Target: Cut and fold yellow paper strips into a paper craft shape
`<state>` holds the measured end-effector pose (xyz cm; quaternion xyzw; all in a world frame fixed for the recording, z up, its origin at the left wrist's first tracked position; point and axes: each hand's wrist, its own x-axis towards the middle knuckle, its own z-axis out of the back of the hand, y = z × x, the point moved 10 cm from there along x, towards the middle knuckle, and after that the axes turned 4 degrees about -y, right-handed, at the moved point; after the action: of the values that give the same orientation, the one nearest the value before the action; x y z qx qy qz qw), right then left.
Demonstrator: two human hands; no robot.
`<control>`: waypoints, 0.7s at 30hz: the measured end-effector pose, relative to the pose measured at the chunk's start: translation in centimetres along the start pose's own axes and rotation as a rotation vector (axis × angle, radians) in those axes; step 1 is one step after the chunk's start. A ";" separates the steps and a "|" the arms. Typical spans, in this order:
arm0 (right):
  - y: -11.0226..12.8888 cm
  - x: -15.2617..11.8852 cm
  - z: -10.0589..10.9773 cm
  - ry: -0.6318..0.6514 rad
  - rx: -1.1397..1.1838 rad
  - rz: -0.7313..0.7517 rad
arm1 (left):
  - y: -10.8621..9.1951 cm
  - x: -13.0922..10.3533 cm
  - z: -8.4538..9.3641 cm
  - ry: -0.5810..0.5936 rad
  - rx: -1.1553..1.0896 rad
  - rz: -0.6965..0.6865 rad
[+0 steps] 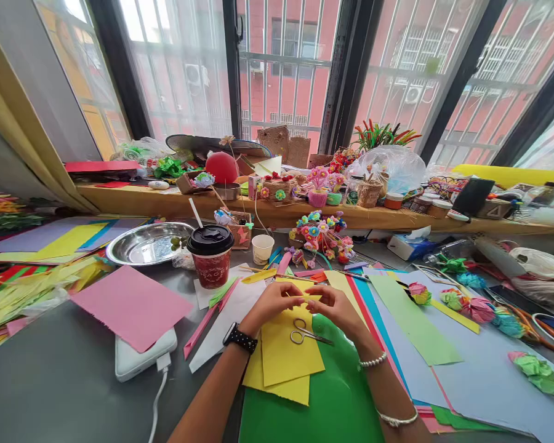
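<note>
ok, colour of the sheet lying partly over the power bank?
Pink; shows in the head view, the sheet covering part of the white power bank.

1 head-worn view, from above and behind the hands [307,301]; forward and down over the table [74,369], windows [286,67] beyond

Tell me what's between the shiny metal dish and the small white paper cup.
The head view shows a black-lidded red cup between the dish and the paper cup, plus crumpled plastic and a small box.

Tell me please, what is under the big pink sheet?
A white device with a plugged-in cable sticks out under the pink sheet; anything else beneath is covered.
</note>
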<state>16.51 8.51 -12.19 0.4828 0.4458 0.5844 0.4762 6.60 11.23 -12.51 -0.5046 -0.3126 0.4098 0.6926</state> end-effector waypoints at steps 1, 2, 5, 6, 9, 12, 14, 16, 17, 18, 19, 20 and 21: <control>-0.1 0.0 -0.1 0.007 0.003 -0.003 | -0.2 0.0 0.1 -0.018 0.003 -0.016; -0.3 0.1 -0.1 0.001 0.005 -0.007 | -0.2 0.0 0.2 -0.027 0.007 -0.023; -0.9 0.3 0.6 -0.074 0.020 -0.031 | 0.0 0.0 0.4 -0.040 0.020 0.000; -1.1 0.4 0.7 -0.096 0.029 -0.040 | 0.2 0.0 0.6 -0.047 0.028 0.015; -1.5 0.4 0.9 -0.119 0.044 -0.056 | 0.6 0.1 1.1 -0.068 0.063 0.041; -1.5 0.5 0.8 -0.108 0.044 -0.057 | 0.4 0.2 1.1 -0.063 0.096 0.013; -1.4 0.4 0.5 -0.082 0.021 -0.058 | 0.2 0.2 1.0 -0.062 0.107 -0.018; -1.4 0.4 0.3 -0.061 -0.014 -0.058 | -0.1 0.1 0.9 -0.060 0.116 -0.042; -1.3 0.4 0.3 -0.062 -0.034 -0.054 | -0.2 0.1 0.9 -0.059 0.115 -0.046; -1.2 0.4 0.5 -0.076 -0.053 -0.044 | -0.2 0.1 1.0 -0.064 0.109 -0.045; -1.1 0.4 0.8 -0.099 -0.069 -0.033 | -0.3 0.1 1.2 -0.076 0.101 -0.041; -1.0 0.4 1.0 -0.122 -0.081 -0.023 | -0.3 0.0 1.4 -0.093 0.088 -0.033; -0.9 0.4 1.2 -0.141 -0.090 -0.017 | -0.2 0.0 1.8 -0.113 0.070 -0.021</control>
<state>17.81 9.07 -12.82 0.4971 0.3882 0.5644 0.5326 5.14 11.97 -11.75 -0.4526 -0.3420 0.4411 0.6954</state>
